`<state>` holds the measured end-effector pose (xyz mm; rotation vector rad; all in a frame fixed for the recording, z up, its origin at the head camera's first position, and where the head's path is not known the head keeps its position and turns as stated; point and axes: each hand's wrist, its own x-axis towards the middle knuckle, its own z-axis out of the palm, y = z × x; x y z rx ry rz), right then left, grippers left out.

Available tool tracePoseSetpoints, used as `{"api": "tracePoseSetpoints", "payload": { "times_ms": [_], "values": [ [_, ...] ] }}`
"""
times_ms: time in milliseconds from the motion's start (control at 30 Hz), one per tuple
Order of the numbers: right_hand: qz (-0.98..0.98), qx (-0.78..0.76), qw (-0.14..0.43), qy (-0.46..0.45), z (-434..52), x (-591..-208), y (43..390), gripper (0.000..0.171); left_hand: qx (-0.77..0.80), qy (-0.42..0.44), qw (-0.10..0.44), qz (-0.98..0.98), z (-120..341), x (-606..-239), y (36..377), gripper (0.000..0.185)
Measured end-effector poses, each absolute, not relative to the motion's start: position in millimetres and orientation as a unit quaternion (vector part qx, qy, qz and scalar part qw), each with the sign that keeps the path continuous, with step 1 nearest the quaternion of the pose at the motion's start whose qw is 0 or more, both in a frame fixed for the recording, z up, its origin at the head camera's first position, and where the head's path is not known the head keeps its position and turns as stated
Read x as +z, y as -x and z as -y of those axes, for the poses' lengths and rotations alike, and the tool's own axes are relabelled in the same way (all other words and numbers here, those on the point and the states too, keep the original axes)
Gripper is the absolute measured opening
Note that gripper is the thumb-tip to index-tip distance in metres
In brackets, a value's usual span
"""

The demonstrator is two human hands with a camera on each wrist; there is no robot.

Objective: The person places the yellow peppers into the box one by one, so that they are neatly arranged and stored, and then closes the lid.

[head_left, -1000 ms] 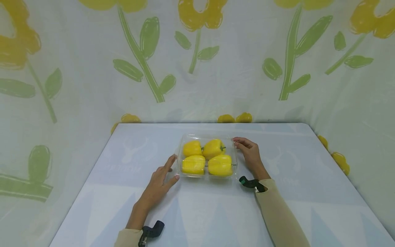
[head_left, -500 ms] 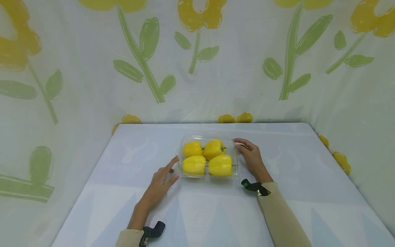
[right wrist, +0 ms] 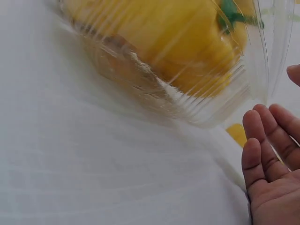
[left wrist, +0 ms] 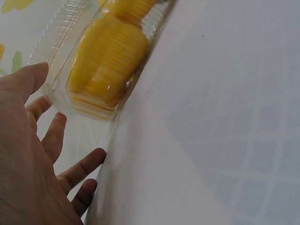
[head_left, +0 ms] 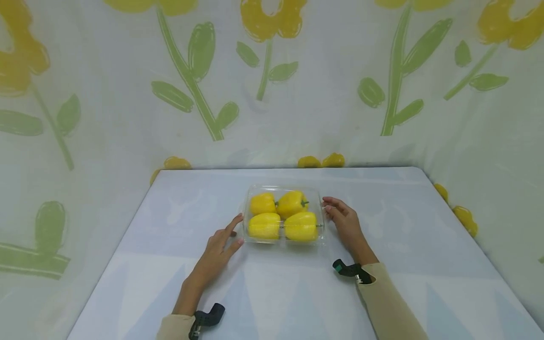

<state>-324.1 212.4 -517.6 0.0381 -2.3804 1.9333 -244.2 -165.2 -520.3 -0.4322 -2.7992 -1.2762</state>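
Note:
Several yellow bell peppers (head_left: pixel 301 225) lie in two rows inside a clear plastic container (head_left: pixel 315 200) on the table. My left hand (head_left: pixel 212 257) is at the container's left side, with spread fingers; the index fingertip and thumb are right at its edge. In the left wrist view, the thumb (left wrist: pixel 33 77) overlaps the container's clear rim. On the other side, my right hand (head_left: pixel 346 224) has its fingers loosely bent beside the container's right edge. The right wrist view shows these fingers (right wrist: pixel 262 136) close to the ribbed plastic wall, holding nothing. A green stem (right wrist: pixel 234 18) shows through it.
The white and pale blue tabletop (head_left: pixel 280 293) extends around the container. Behind it stands a flower-patterned curtain (head_left: pixel 314 118). Dark wrist mounts (head_left: pixel 348 269) are strapped at both sleeves.
My right hand has drawn back slightly toward me, from the container's far right corner down along its right edge. The left hand and the container stay nearly in place.

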Motion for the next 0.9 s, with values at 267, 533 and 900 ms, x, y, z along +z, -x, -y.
{"api": "tracePoseSetpoints", "payload": {
  "times_ms": [267, 533, 900],
  "values": [
    [0.779, 0.626, 0.028, 0.004, -212.7, -519.4, 312.4, 0.045, -0.412, 0.143, 0.022, 0.900, 165.3, -522.9, 243.9, 0.060],
    [0.777, 0.629, 0.024, -0.002, -212.6, -519.5, 300.7, 0.045, -0.411, 0.146, 0.025, 0.899, 166.5, -522.5, 245.6, 0.059],
    [0.771, 0.636, 0.002, 0.006, -214.9, -518.1, 279.8, 0.048, -0.412, 0.143, 0.023, 0.899, 165.0, -521.8, 244.9, 0.059]
  ]
}}
